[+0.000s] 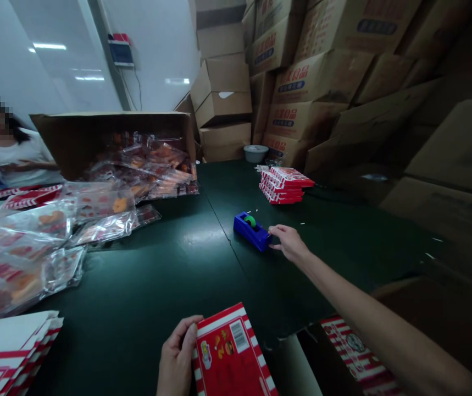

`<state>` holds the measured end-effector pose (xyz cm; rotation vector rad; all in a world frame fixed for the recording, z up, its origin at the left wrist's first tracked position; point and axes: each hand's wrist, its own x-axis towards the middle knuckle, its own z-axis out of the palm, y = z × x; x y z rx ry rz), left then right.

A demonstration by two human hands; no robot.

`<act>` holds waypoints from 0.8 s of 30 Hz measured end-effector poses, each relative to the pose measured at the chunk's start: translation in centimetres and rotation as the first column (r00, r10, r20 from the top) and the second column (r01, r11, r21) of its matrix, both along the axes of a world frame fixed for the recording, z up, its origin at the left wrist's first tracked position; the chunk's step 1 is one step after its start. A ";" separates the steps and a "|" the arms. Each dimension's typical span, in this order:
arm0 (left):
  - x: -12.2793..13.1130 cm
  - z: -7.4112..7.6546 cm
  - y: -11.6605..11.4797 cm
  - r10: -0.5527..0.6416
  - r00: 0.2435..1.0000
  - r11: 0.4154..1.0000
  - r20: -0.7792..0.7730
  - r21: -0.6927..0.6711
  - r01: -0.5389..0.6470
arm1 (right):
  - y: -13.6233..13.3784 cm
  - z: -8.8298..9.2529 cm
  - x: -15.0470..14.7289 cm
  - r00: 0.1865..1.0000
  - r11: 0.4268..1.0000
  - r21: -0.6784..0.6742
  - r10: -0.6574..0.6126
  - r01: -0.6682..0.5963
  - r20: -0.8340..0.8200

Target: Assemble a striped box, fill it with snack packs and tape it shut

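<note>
Our left hand (177,357) grips the edge of a flat red-and-white striped carton (229,352) at the bottom of the view, its barcode facing up. Our right hand (288,243) reaches across the dark green table (145,264), its fingertips touching the end of a blue tape dispenser (251,234) with a green roll (250,221); we cannot tell whether it is gripping. Just beyond the dispenser sits a stack of flat red-and-white cartons (286,185). More lie stacked at the lower left (9,355). Clear bags of orange snacks (21,258) spread over the left of the table and spill from a tilted cardboard box (112,137). Beside that box, a co-worker in a white shirt (9,157) sits at the table. Printed cardboard cartons (322,82) are piled high behind it, with a white tub (255,153) at their foot.
</note>
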<state>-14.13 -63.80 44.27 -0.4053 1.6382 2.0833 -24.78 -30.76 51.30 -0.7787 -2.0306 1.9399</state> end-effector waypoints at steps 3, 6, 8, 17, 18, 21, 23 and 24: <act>0.1 0.3 0.2 0.022 0.999 0.999 -0.026 -0.035 -0.023 | -0.7 -1.3 2.2 0.993 0.994 -0.097 -0.056 0.046 -0.104; 0.0 0.4 0.1 -0.002 1.000 0.999 -0.023 -0.042 0.001 | -0.9 -2.3 3.4 0.992 0.980 -0.200 -0.047 0.023 -0.116; -0.2 0.4 -0.2 -0.037 0.999 0.999 -0.007 -0.026 0.037 | -0.7 -2.9 3.5 0.995 0.969 -0.246 -0.029 0.004 -0.100; -0.1 0.7 -0.4 -0.058 0.993 0.988 -0.106 -0.146 0.042 | 0.1 -3.9 2.0 0.989 0.978 -0.201 -0.021 0.051 0.148; 0.2 0.9 -0.1 -0.056 0.986 0.984 -0.155 -0.174 0.029 | 0.1 -3.8 2.0 0.985 0.980 -0.187 -0.026 0.059 0.173; 0.8 1.2 0.6 -0.042 0.965 0.979 -0.257 -0.201 -0.011 | -0.8 -3.3 3.0 0.977 0.986 -0.156 -0.027 0.061 0.211; 0.9 1.7 0.8 -0.019 0.968 0.988 -0.251 -0.155 -0.021 | -2.1 -2.3 4.5 0.978 0.987 -0.155 -0.001 0.035 0.210; 0.9 2.3 0.9 -0.009 0.968 0.992 -0.251 -0.127 -0.023 | -3.0 -1.5 5.6 0.981 0.986 -0.168 0.031 0.002 0.190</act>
